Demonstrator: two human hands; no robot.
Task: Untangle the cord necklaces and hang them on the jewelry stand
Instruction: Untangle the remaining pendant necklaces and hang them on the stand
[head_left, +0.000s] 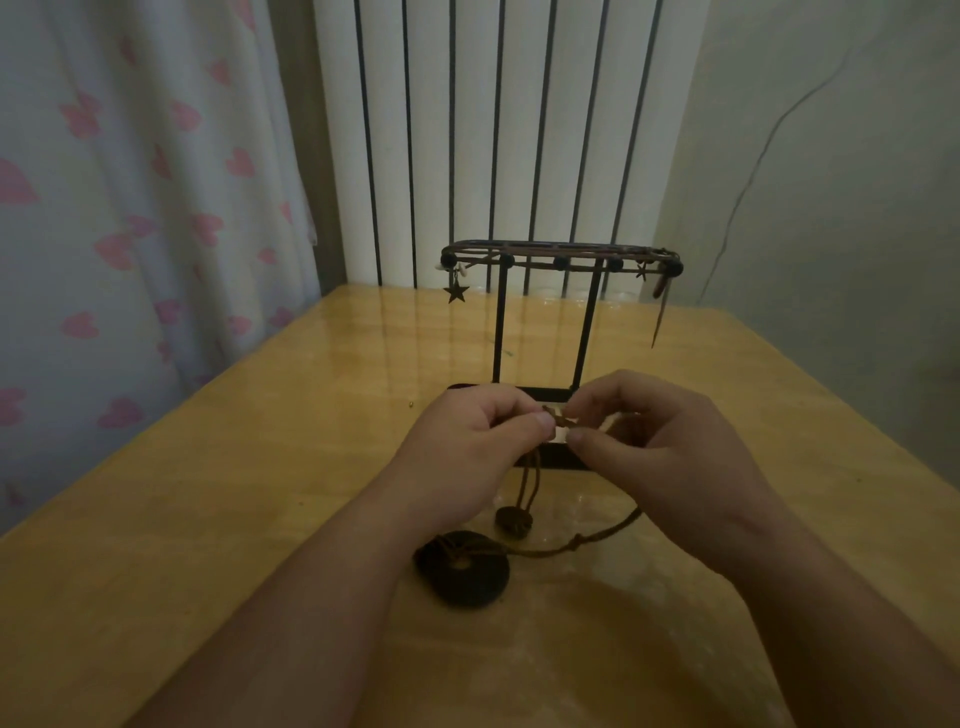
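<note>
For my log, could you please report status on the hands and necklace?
Left hand and right hand pinch the cord. Disc pendant lies on table. Stand behind, unobstructed.

Head view, forward and down, seemingly close above table (208, 519)

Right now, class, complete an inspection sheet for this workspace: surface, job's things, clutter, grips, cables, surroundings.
Surface: glossy wooden table.
Job's things: jewelry stand upright at the back, star charm hanging from its top rail; brown cord held above the table; ring pendant lying on the table, small disc beside it.
Clutter: one tiny speck left of the stand.
Grips: left hand and right hand both pinch the cord.
Cables: thin wire up the right wall.
Surroundings: heart-print curtain left, white radiator behind.
</note>
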